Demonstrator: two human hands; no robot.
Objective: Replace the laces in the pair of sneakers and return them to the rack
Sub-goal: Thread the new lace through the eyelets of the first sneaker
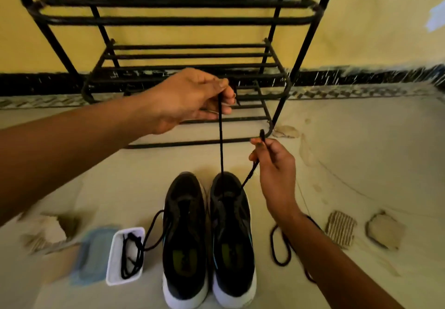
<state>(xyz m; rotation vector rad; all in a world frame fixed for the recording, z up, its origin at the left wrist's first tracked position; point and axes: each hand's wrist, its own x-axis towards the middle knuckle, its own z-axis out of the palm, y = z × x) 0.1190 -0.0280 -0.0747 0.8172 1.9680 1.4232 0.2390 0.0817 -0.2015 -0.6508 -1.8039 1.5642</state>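
- A pair of black mesh sneakers with white soles stands side by side on the pale, worn concrete floor [361, 154], toes pointing toward the wall edge of the floor and heels toward the person.
- The left sneaker [185, 236] and the right sneaker [231, 236] touch or nearly touch along their inner sides.
- A thin black shoelace [221, 145] runs through the front eyelets of the right sneaker, and both of its ends rise up from the toe area.
- The left hand [190, 99] is raised in front of the lower shelves and pinches one end of that lace between thumb and curled fingers, so the strand hangs straight and taut down to the shoe.
- The right hand [274, 164] is lower, just right of the shoe's toe, and pinches the other end; the lace tip sticks up above its fingers.
- A black metal tube shoe rack [183, 19] stands against the yellow wall [373, 31] at the far edge of the floor, beyond the sneakers.
- A small white rectangular plastic container [115, 260] sits just left of the left sneaker and holds a coiled black lace [131, 255], one loop of which arcs out toward that sneaker's side.
- A pale blue lid [92, 255], blurred, lies just left of the container.
- Another loose black lace [279, 248] lies on the floor right of the right sneaker, partly hidden by the right forearm.
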